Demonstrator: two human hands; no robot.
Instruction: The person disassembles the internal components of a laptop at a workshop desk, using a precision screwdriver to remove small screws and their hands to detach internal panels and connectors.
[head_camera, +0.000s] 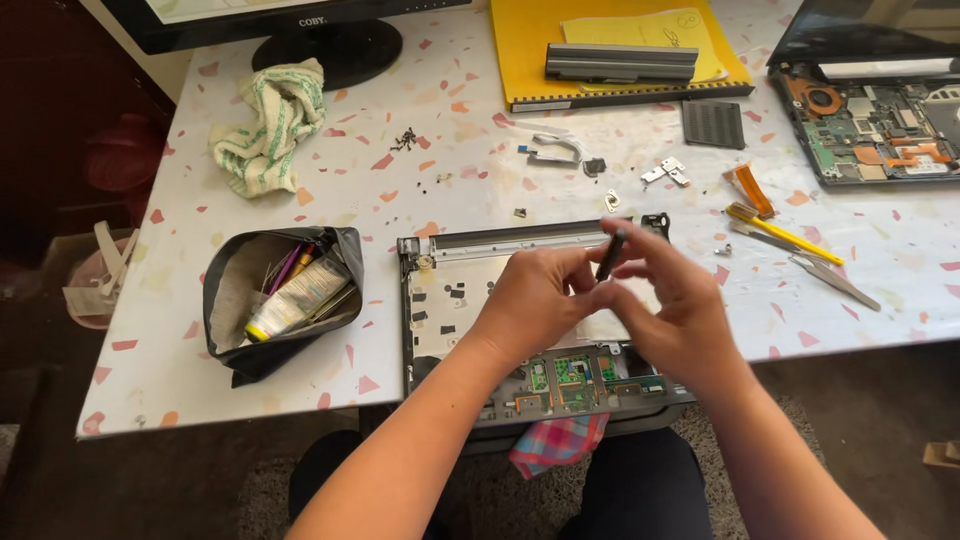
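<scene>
An opened grey laptop case part (470, 290) with small green circuit boards lies at the table's front edge. Above it both my hands meet. My right hand (665, 300) pinches a thin dark screwdriver (609, 257) that points up and away. My left hand (535, 300) has its fingertips closed on the same tool's lower end. Their fingers overlap, and the tip of the tool is hard to make out.
A black pouch (280, 295) of pens and a tube lies at left, a striped cloth (270, 125) behind it. Loose screws (405, 140), brackets, a yellow-handled tool (775, 232) and tweezers (835, 282) lie scattered. A yellow notebook (530, 50), battery (620, 62), monitor stand (325, 45) and stripped laptop (870, 130) stand at back.
</scene>
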